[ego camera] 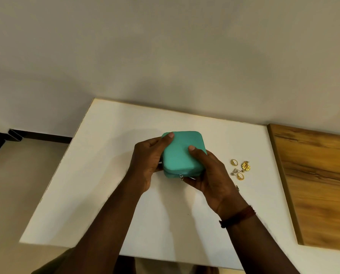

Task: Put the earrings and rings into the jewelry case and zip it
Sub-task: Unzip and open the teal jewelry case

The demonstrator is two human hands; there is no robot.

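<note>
Holding the teal jewelry case [182, 153] between both hands, we have it over the middle of the white tabletop [109, 194]; whether its underside touches the surface we cannot tell. Its lid lies down on its base, and a small metal zip pull [181, 177] hangs from the seam at the edge nearest us. Our left hand [147, 161] grips the left side, thumb laid on the far left corner of the lid and fingers curled round beneath. Our right hand [210, 175] grips the near right corner, thumb pressed on the lid close to its right edge and fingers curled under the base. A dark red thread band [238, 215] circles the right wrist. The jewelry lies loose on the tabletop, just to the right of the right hand and apart from the case: a gold ring [234, 162] farthest from us, a flower-shaped gold earring [245, 166] beside it, a silver triangle earring [235, 171] nearer, and a second gold ring [240, 176] just beside that. One more small metal piece [237, 188] peeks out next to the right wrist, too small to tell what it is. A wooden board [319, 184] covers the right end of the tabletop, and a plain pale wall [165, 56] rises behind
</note>
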